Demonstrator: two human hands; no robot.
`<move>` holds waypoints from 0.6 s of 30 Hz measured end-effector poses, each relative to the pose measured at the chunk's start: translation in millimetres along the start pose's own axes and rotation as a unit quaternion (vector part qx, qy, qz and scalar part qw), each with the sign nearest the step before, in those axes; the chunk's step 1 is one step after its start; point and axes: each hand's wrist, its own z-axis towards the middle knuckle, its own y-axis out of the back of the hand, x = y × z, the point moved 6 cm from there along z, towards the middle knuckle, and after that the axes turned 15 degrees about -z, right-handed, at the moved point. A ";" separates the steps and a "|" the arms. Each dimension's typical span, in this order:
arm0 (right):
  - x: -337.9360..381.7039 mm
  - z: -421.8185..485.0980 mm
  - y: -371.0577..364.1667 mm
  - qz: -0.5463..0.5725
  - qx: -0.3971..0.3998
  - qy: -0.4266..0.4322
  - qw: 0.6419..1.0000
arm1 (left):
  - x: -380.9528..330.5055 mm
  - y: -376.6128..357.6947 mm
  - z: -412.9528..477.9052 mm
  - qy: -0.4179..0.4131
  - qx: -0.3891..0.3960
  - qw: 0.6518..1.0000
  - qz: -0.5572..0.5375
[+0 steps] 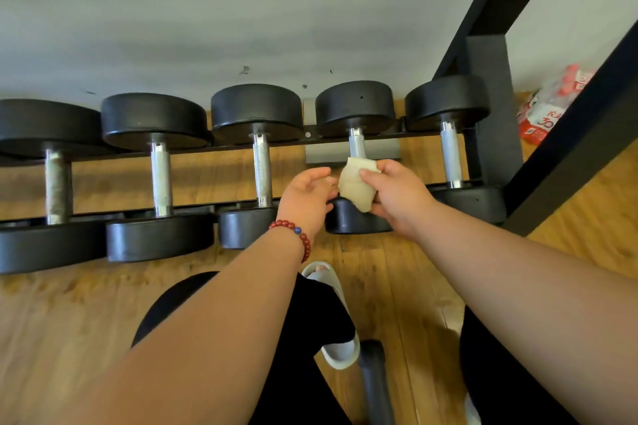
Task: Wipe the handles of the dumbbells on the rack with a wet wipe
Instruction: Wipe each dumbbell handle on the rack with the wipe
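Wet wipe (357, 185) pinched in right grip (397, 190), against dumbbell handle (356, 145), left grip (307, 193) relaxed apart, just beside

Black rack (307, 138) over wooden floor (379, 269), five dumbbells (257, 114) resting across rails

I see soft, even light, brighter at the right; the dumbbells (257, 112) throw faint shadows on the wood floor (69, 304), and the wide lens bends the edges
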 end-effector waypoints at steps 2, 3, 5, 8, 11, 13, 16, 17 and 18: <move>3.1 -6.8 -1.7 -0.015 -0.022 0.005 1.000 | -1.7 8.9 -1.2 -0.020 -0.008 0.999 0.040; 5.4 -9.3 -2.1 -0.019 -0.033 0.008 0.999 | -3.9 13.0 -1.1 -0.029 -0.014 0.998 0.054; 8.9 -11.7 -1.0 -0.007 -0.049 0.004 0.999 | -10.1 16.4 0.4 -0.037 -0.025 0.997 0.066; 12.6 -7.6 4.5 0.026 -0.061 -0.010 0.998 | -17.8 13.6 5.9 -0.043 -0.040 0.995 0.075; 14.2 3.8 11.8 0.028 -0.075 -0.011 0.997 | -16.1 8.5 13.2 -0.051 -0.049 0.991 0.110; 14.4 14.1 16.8 -0.016 -0.088 0.003 0.996 | -9.5 5.5 19.5 -0.056 -0.056 0.985 0.152; 18.5 31.4 24.1 -0.151 -0.106 0.071 0.980 | 6.7 1.9 31.1 -0.054 -0.072 0.976 0.197; 22.1 36.1 25.2 -0.219 -0.111 0.108 0.963 | 13.3 -0.6 35.3 -0.051 -0.076 0.974 0.208; 25.1 41.1 25.9 -0.282 -0.113 0.141 0.942 | 20.0 -4.3 40.3 -0.048 -0.079 0.972 0.216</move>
